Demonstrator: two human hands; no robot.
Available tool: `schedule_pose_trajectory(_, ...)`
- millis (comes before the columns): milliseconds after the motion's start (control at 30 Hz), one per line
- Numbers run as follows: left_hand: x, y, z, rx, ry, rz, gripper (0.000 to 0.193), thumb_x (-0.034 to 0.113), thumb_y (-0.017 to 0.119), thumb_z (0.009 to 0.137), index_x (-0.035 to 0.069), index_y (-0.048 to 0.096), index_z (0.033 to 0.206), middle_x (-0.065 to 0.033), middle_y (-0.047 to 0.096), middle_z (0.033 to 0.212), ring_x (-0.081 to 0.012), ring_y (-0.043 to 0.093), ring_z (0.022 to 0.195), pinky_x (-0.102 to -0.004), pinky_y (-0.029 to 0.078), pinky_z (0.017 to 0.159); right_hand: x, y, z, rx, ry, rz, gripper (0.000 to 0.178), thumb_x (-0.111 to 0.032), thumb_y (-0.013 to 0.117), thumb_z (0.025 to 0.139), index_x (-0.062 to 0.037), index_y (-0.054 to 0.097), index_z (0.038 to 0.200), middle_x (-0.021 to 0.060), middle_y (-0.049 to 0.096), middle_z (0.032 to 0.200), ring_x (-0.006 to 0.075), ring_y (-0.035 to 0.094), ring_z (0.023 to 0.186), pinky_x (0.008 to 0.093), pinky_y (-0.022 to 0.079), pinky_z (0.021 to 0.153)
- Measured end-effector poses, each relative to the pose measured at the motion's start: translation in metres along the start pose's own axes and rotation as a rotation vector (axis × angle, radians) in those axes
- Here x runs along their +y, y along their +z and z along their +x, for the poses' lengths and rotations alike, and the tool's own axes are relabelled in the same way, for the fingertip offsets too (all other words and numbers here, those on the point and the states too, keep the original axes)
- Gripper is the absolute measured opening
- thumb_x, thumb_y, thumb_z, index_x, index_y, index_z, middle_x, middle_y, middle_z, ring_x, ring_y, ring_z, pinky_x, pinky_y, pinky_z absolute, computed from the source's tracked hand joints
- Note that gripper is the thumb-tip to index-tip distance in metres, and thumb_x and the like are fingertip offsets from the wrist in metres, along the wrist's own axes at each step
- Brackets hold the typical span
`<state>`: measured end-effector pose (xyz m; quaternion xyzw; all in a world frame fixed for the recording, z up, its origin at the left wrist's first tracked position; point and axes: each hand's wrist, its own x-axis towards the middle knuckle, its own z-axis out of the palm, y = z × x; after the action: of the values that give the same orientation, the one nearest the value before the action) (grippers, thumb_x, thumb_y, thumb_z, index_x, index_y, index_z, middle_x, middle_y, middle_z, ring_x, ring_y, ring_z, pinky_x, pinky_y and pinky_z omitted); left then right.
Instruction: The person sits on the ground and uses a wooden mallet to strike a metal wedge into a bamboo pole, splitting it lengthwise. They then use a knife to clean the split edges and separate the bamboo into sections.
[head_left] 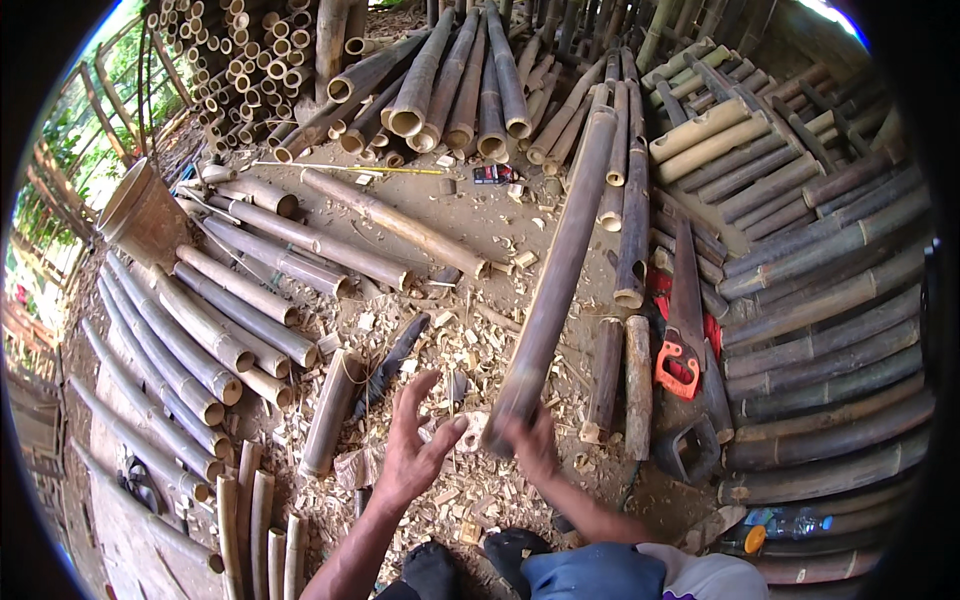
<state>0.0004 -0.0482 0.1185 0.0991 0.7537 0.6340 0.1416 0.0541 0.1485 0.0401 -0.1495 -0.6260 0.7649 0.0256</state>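
Note:
A long dark bamboo pole (555,260) slants up and away from me, its far end near the stacked poles at the back. At its near end, my right hand (530,442) grips the side, slightly blurred, with the fingertips partly hidden by the pole. Left of that end, my left hand (415,445) is raised with fingers apart and nothing in it. Between the hands sits a pale wooden piece with holes (470,428), on ground covered with wood chips. A short bamboo length (332,412) and a dark cloth-like strip (392,362) lie beyond my left hand.
A handsaw with an orange handle (678,368) rests at right beside short bamboo pieces (603,385). Stacked bamboo (820,340) fills the right side. Cut poles (190,340) lie at left near a bucket (143,215). Bottles (795,525) are at lower right.

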Motion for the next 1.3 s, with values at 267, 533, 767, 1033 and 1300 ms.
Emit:
schedule_pose_trajectory(267, -0.094, 0.014, -0.101, -0.297, -0.509, -0.128, 0.064, 0.038, 0.075, 0.096, -0.007, 0.059, 0.139, -0.0239, 0.065, 0.136, -0.0324, 0.061, 0.129, -0.0442, 0.049, 0.113, -0.033, -0.107, 0.187, 0.336, -0.107, -0.183, 0.079, -0.048, 0.075, 0.083, 0.0072, 0.053, 0.136, 0.0178, 0.068, 0.106, 0.0257, 0.072, 0.085, 0.0403, 0.063, 0.071)
schedule_pose_trajectory(533, -0.134, 0.037, -0.19, -0.475, -0.539, 0.086, 0.049, 0.033, 0.073, 0.098, -0.001, 0.067, 0.132, -0.0166, 0.076, 0.118, -0.0259, 0.074, 0.107, -0.0382, 0.058, 0.095, 0.042, -0.125, 0.206, 0.472, -0.082, -0.321, 0.078, -0.046, 0.079, 0.081, 0.0091, 0.058, 0.131, 0.0222, 0.07, 0.109, 0.0298, 0.071, 0.089, 0.0426, 0.059, 0.073)
schedule_pose_trajectory(767, -0.129, 0.03, -0.201, -0.304, -0.519, 0.085, 0.035, 0.019, 0.071, 0.098, 0.0, 0.068, 0.127, -0.0153, 0.077, 0.112, -0.0232, 0.075, 0.104, -0.0359, 0.058, 0.093, -0.103, -0.194, 0.352, 0.542, -0.159, -0.338, 0.131, -0.086, 0.061, 0.084, -0.0009, 0.009, 0.169, 0.0258, 0.012, 0.175, 0.0385, 0.015, 0.162, 0.0488, 0.019, 0.13)
schedule_pose_trajectory(1033, -0.153, 0.032, -0.193, -0.347, -0.51, -0.099, 0.038, 0.02, 0.071, 0.099, 0.0, 0.066, 0.132, -0.0122, 0.076, 0.118, -0.0198, 0.074, 0.103, -0.0334, 0.059, 0.092, -0.193, -0.114, 0.289, 0.172, -0.716, -0.557, 0.042, -0.036, 0.065, 0.101, -0.0039, 0.067, 0.128, 0.013, 0.069, 0.121, 0.0235, 0.066, 0.113, 0.0373, 0.052, 0.098)
schedule_pose_trajectory(1300, -0.025, -0.054, -0.131, -0.387, -0.417, -0.076, 0.046, 0.018, 0.075, 0.094, 0.004, 0.066, 0.137, -0.0101, 0.077, 0.096, -0.0171, 0.072, 0.087, -0.0314, 0.058, 0.085, 0.05, 0.003, -0.007, -0.723, 0.126, -0.426, 0.039, -0.04, 0.063, 0.106, -0.0069, 0.068, 0.127, 0.01, 0.073, 0.108, 0.0187, 0.072, 0.092, 0.0357, 0.062, 0.088)
